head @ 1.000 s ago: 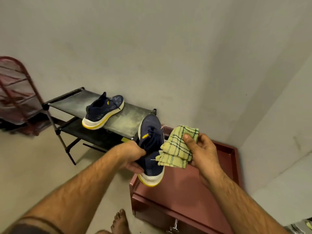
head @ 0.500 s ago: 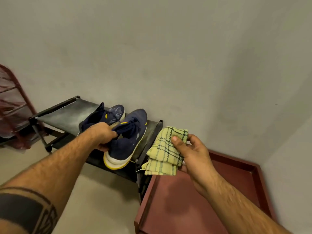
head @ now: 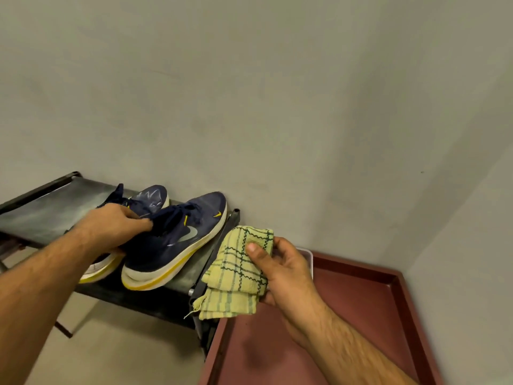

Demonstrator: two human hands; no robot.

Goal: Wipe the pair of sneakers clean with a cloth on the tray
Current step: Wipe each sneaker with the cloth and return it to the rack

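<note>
Looking down through the head camera, I see my left hand (head: 111, 232) curled around the collar and laces of the near sneaker (head: 177, 243), which sits sole-down on the dark shelf of the shoe rack (head: 41, 212). That shoe is navy with a white and yellow sole, its toe aimed at the wall (head: 277, 93). The second sneaker (head: 150, 198) stands just beside it on the same shelf, to its left, partly hidden by my hand and wrist; only its toe and a strip of its yellow sole show.

My right hand (head: 283, 270) grips the folded cloth (head: 236, 273), yellow-green with dark check lines, thumb pressed on top and fingers tucked behind it. The cloth hangs in the air over the gap where the rack's end post meets the near left corner of the red tray (head: 402, 315). The tray lies to the right of the rack, low in view. Something white (head: 309, 255) peeks out behind my right hand at the tray's far rim; I cannot tell what it is.
</note>
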